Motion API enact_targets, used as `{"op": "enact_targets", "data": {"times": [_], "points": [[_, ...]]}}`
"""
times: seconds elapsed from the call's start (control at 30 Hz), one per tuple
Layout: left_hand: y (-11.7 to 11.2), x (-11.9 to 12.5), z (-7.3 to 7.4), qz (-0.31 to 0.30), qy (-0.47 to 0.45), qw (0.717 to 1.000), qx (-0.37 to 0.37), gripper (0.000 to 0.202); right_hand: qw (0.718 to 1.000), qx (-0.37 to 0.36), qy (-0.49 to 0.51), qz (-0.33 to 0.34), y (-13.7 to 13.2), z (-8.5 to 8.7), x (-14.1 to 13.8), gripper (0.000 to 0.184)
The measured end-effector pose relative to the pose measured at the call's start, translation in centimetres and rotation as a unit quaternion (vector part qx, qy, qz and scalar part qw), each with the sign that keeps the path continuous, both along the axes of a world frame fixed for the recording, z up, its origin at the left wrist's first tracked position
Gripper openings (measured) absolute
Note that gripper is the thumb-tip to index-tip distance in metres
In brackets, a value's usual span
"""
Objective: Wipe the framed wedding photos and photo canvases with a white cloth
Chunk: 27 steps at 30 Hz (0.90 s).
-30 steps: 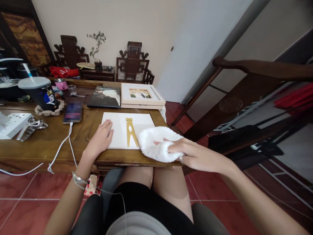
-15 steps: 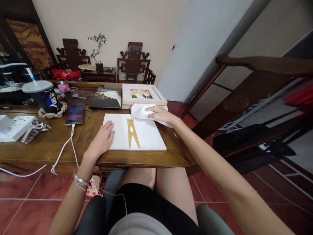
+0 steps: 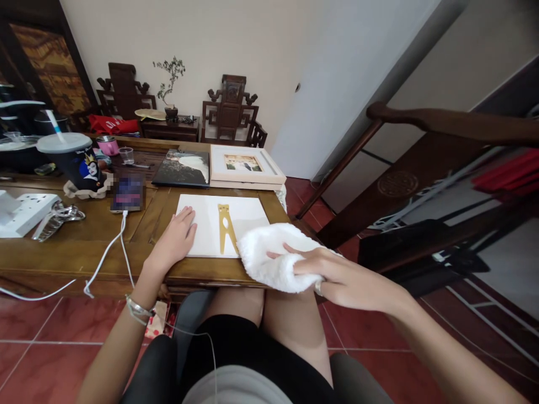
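A thin white board [image 3: 202,224] lies flat at the table's front edge, with a flat gold two-legged piece [image 3: 225,227] on its face; it looks like the back of a picture frame with its stand. My left hand [image 3: 179,235] rests flat on the board's left edge, fingers stretched out. In my right hand [image 3: 332,275] is a fluffy white cloth [image 3: 273,247], bunched under the fingers. The cloth covers the board's lower right corner and hangs a little past the table edge. It hides the tip of one gold leg.
Behind the board lie a pale wooden picture frame [image 3: 252,178] and a dark photo panel [image 3: 177,177]. To the left are a phone [image 3: 127,193] on a white cable [image 3: 113,241], a lidded cup [image 3: 78,165] and a power strip [image 3: 31,210]. A wooden chair back [image 3: 379,179] stands right.
My right hand has brought the white cloth from the board's far right corner toward me, to the near right corner. My left hand has stayed in place on the board.
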<state>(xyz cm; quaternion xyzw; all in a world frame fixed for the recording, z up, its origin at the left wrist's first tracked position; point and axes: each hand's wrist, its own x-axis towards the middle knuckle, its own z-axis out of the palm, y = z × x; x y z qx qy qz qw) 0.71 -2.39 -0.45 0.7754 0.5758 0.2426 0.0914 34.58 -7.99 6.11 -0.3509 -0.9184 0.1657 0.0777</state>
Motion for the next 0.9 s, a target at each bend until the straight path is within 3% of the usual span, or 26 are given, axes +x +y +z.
{"op": "enact_targets", "data": {"times": [0.07,0.13,0.3,0.4,0.5,0.57,0.67,0.9], "points": [[0.0,0.0,-0.1,0.001,0.002,1.000,0.005,0.050,1.000,0.005,0.003,-0.010,0.2,-0.3,0.2,0.039],[0.1,-0.1,-0.1,0.000,0.001,1.000,0.004,0.049,1.000,0.011,0.007,-0.011,1.7,-0.5,-0.1,0.032],[0.1,-0.2,0.1,-0.005,0.000,1.000,-0.003,0.050,0.998,0.039,0.038,-0.018,9.0,-0.9,-3.1,0.017],[0.1,-0.3,0.1,-0.005,-0.002,1.000,-0.002,0.050,0.997,0.059,0.036,-0.033,13.2,-1.5,-5.3,0.022],[0.1,-0.5,0.0,-0.008,-0.006,1.000,-0.003,0.050,0.993,0.110,0.015,-0.044,15.2,-2.6,-7.0,0.037],[0.2,-0.5,0.0,-0.007,-0.008,1.000,-0.005,0.050,0.990,0.139,0.005,-0.034,14.9,-3.5,-7.4,0.046],[0.1,-0.4,0.0,-0.005,-0.009,1.000,-0.009,0.051,0.990,0.139,-0.005,-0.019,12.3,-4.0,-6.8,0.049],[0.1,-0.2,-0.2,-0.005,-0.015,1.000,0.003,0.047,0.997,0.046,0.006,0.055,1.1,-1.5,-2.5,0.055]]}}
